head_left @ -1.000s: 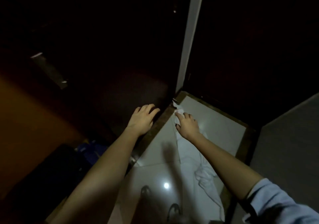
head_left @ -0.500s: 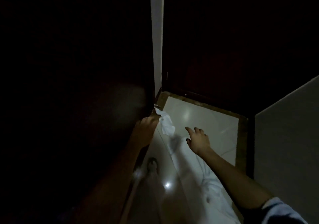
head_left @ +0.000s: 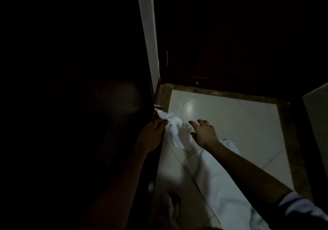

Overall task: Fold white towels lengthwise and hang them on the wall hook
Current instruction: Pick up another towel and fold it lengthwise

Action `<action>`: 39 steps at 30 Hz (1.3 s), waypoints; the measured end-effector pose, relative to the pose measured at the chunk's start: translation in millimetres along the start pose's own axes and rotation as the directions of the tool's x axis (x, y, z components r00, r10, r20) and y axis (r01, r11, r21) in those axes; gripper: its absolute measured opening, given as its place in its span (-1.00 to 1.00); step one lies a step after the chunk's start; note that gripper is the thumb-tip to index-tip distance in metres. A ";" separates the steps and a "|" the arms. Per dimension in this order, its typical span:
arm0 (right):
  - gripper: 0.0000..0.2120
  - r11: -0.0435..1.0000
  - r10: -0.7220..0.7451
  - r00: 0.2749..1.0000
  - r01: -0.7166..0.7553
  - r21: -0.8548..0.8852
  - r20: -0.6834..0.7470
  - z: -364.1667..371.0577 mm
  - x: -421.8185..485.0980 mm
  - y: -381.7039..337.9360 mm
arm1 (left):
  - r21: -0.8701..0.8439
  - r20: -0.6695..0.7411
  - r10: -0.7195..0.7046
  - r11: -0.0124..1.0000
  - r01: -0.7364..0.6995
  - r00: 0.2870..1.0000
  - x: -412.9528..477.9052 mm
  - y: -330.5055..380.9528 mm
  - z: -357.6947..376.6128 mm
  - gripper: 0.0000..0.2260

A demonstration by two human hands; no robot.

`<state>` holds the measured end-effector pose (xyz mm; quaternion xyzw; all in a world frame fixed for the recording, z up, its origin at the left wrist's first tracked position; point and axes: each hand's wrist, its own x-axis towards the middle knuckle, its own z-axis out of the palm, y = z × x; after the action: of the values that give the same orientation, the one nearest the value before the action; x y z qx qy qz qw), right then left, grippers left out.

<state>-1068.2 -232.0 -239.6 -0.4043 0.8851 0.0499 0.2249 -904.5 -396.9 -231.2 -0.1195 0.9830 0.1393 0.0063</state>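
Observation:
A white towel (head_left: 174, 132) hangs from a small metal hook (head_left: 158, 106) on the dark door edge, and its long folded length (head_left: 218, 185) runs down toward me. My left hand (head_left: 152, 134) is at the towel's left edge just below the hook, fingers curled onto the cloth. My right hand (head_left: 204, 132) is spread in front of the towel to the right, with nothing in it. The room is very dim, so the left fingers are hard to make out.
Dark door panels fill the left and the top of the view. Between them runs a white door frame strip (head_left: 147, 34). Below lies a white tiled floor (head_left: 239, 123) with a brown border (head_left: 291, 150). A grey wall (head_left: 317, 116) stands at the right, and my feet (head_left: 170, 208) are below.
My left hand left the dark door face and came onto the towel below the hook. My right hand let go of the towel's top and now hovers spread beside it.

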 end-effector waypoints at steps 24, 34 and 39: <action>-0.79 0.882 0.219 0.839 0.048 0.469 -0.498 298.5 205.8 78.3 | 0.460 -0.204 0.405 0.843 -0.278 0.891 148.7 -67.0 336.6 -0.67; -0.85 0.713 0.286 0.749 0.250 0.655 -0.597 125.8 105.4 95.9 | 0.140 -0.067 0.279 0.953 -0.268 0.958 157.1 3.6 172.6 -0.54; -0.85 0.754 0.276 0.734 0.235 0.613 -0.620 -33.9 17.8 106.2 | 0.040 -0.131 0.267 0.964 -0.264 0.955 154.3 47.8 5.5 -0.59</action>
<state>-1168.9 -182.5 -227.0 -0.2777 0.8678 -0.4119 0.0126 -1065.9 -386.8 -230.5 0.0042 0.9897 0.1197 -0.0779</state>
